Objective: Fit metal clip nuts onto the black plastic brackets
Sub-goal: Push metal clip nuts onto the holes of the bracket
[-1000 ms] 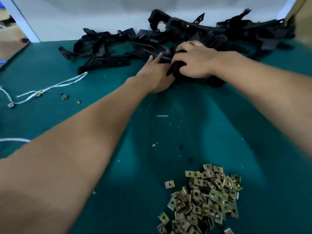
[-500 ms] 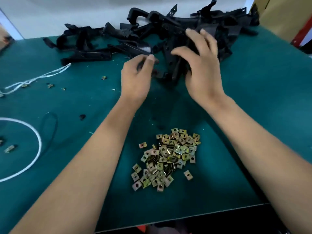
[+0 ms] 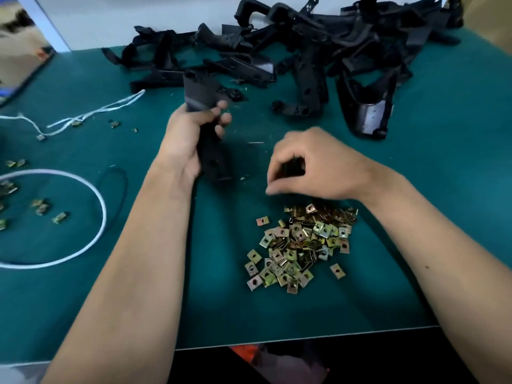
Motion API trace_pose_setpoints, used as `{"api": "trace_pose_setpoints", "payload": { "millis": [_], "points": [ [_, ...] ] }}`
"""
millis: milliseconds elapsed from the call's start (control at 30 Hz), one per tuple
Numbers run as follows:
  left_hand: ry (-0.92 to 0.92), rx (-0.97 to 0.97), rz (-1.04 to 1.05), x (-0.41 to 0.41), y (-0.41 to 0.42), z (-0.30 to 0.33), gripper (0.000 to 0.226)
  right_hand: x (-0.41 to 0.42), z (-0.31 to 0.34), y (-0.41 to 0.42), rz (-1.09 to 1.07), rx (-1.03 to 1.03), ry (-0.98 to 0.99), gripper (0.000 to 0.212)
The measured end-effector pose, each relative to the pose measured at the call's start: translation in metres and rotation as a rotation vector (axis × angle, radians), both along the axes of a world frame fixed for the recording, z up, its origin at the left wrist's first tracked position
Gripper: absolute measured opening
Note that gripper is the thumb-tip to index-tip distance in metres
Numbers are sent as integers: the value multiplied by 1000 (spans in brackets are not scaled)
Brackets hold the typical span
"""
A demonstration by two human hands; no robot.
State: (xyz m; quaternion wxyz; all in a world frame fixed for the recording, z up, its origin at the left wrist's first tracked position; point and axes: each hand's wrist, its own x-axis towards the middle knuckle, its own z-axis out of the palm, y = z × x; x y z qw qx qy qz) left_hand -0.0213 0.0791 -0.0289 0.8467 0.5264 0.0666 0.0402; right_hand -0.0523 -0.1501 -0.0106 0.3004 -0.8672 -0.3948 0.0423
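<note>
Two hands work over a green mat [image 3: 415,245] that covers the whole bench, and nearly everything else on it is stock for the job. Largest is the tangled heap of black plastic brackets [image 3: 318,42] along the far edge, with one curved piece [image 3: 368,117] lying apart at its near right. Next comes the pile of brass-coloured metal clip nuts [image 3: 302,245] in the near middle, loosely spread, a few stragglers at its rim. To the left lie a white cord loop [image 3: 94,225], a thinner white string [image 3: 97,112] and some scattered clip nuts [image 3: 41,206]. Half a second ago both hands were up in the bracket heap, sorting through it; now the left hand [image 3: 188,139] has drawn back towards the body with a single bracket [image 3: 207,128] gripped in it, fingers and thumb wrapped round its middle, the flat end standing up above the fist and the lower end pointing at the mat. The right hand [image 3: 313,164] has left the heap and hovers just beyond the far edge of the nut pile, fingers curled downward; it is blurred, and whether the fingertips already pinch a nut I cannot tell. The meaning seems plain: selection is done, one bracket is in hand, and the next step is most likely to pick a nut and push it onto a bracket tab. No nut is visibly fitted on the held bracket yet.
</note>
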Motion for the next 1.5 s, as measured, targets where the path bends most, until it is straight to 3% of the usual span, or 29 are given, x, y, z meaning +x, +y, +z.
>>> {"api": "trace_pose_setpoints", "payload": {
  "millis": [133,300,367,533,667,833,1000,1500],
  "points": [
    [21,-115,-98,3,5,-3,8,-12,3,15,123,-150,207,18],
    [-52,51,-96,2,-4,-1,16,-17,2,21,194,-226,202,10],
    [-45,104,-114,2,-6,-2,19,-15,3,19,150,-69,161,9],
    [-50,97,-272,-4,-13,-2,13,-1,2,9,-38,596,306,15],
    [-86,185,-358,-7,-17,0,13,9,-4,3,-260,844,340,10],
    [-145,171,-446,-7,-22,-3,13,14,-11,2,-428,904,441,26],
    [-175,152,-488,-6,-25,-5,14,16,-14,3,-468,964,550,17],
    [-144,226,-480,-4,-33,-7,14,16,-17,6,-478,915,518,19]
  ]
}}
